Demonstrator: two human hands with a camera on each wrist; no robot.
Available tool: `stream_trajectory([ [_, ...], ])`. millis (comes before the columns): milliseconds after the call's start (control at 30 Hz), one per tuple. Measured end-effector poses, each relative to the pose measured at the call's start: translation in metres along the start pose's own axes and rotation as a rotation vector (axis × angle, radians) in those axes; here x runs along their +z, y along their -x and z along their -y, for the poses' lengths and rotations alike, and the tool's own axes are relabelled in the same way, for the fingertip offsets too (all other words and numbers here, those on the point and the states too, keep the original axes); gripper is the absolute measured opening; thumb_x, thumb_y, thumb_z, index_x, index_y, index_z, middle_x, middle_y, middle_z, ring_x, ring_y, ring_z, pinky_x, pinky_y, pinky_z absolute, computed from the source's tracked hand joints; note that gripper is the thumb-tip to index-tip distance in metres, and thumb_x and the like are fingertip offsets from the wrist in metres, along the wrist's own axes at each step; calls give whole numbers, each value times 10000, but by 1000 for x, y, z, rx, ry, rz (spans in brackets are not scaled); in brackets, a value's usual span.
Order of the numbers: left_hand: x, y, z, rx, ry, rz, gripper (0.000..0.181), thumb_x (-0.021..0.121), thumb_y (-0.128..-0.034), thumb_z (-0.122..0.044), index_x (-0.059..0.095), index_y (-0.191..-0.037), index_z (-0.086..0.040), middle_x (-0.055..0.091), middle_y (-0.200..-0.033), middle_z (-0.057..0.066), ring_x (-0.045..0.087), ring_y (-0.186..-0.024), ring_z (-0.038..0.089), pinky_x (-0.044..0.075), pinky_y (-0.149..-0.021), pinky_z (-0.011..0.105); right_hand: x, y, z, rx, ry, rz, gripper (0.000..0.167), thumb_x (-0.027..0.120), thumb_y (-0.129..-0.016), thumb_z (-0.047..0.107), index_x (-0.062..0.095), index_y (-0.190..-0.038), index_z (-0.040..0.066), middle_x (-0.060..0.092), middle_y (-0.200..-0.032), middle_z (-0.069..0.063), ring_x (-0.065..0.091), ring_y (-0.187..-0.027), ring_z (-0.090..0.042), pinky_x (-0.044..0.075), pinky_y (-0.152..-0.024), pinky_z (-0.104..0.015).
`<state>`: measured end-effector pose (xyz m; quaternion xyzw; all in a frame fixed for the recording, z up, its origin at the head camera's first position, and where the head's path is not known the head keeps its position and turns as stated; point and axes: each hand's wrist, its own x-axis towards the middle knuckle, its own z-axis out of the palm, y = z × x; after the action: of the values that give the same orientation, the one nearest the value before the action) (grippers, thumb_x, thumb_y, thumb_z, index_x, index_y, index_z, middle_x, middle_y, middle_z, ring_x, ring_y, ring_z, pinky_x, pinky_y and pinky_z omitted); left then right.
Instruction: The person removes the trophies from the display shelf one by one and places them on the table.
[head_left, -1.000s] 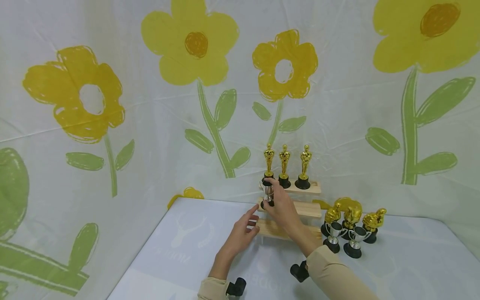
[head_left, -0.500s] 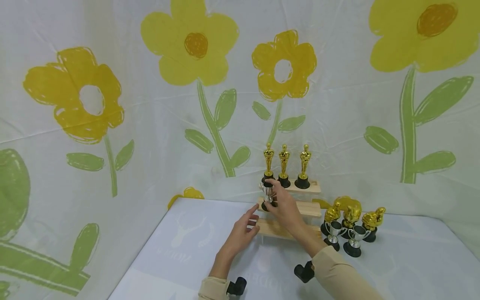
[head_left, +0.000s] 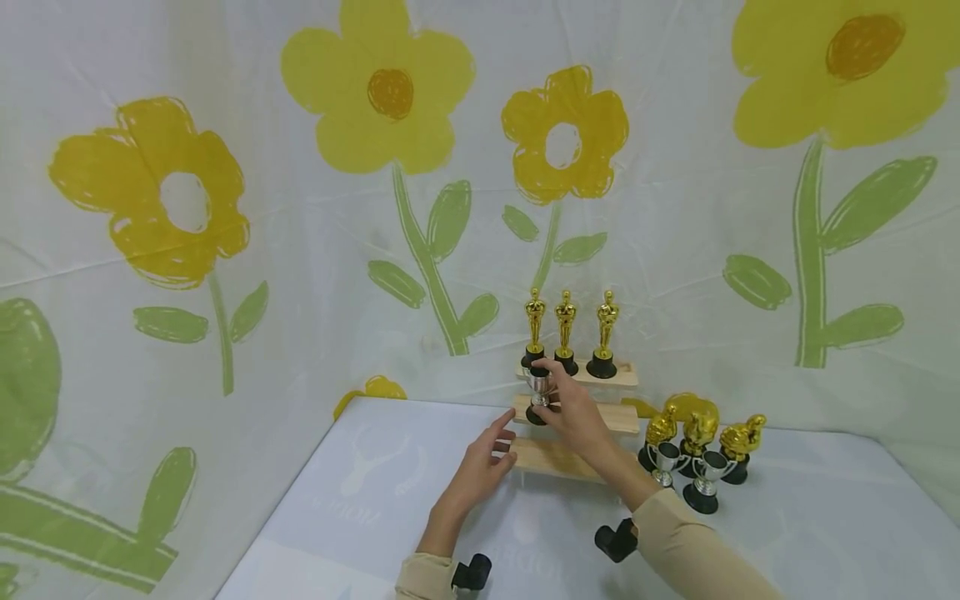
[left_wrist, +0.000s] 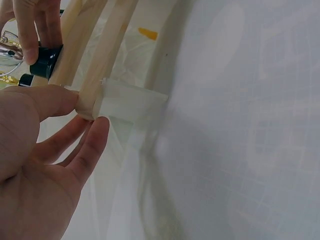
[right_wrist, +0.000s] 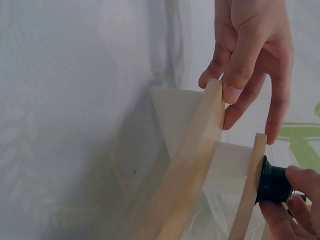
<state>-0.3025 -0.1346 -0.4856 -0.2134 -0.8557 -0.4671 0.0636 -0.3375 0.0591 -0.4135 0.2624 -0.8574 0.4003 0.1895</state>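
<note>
Fingers of our outstretched right hand (head_left: 576,412) pinch the silver cup (head_left: 538,384), axis vertical, mouth up; our left hand (head_left: 481,467) pinches the shelf (head_left: 551,458).

Nine trophies (head_left: 566,317) — three shelves (head_left: 553,458)

Worn on the head, one camera looks forward and down from farthest back, taking in the left grip (head_left: 486,463), right grip (head_left: 573,414), shelf (head_left: 553,460), surface (head_left: 352,508) and the flowered cloth (head_left: 675,217) behind. The left wrist camera looks from very near past the left grip to the shelf's end, its picture turned sideways with the surface at right. Also turned, the right wrist camera faces across the shelf toward the left grip, both wrist views sharing that shelf end and the cup's base (right_wrist: 274,184).
</note>
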Motion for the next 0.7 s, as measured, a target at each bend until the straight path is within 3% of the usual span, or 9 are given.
stream_trajectory([
  [267, 2, -1, -1, -20, -1, -14, 663, 583, -945, -49, 316, -1538, -181, 615, -1259, 166, 653, -1088, 275, 560, -842, 302, -16, 5, 2, 24, -35, 36, 743, 784, -791, 17, 421, -1418, 181, 662, -948, -85, 714, -898, -273, 603, -721, -325],
  [700, 2, 1, -2, -15, -13, -29, 680, 602, -931, -23, 323, -1534, -171, 617, -1246, 165, 657, -1061, 257, 559, -822, 275, -48, 25, -10, 43, -18, 0, 776, 783, -788, 4, 369, -1427, 154, 631, -944, -98, 727, -884, -275, 602, -704, -280],
])
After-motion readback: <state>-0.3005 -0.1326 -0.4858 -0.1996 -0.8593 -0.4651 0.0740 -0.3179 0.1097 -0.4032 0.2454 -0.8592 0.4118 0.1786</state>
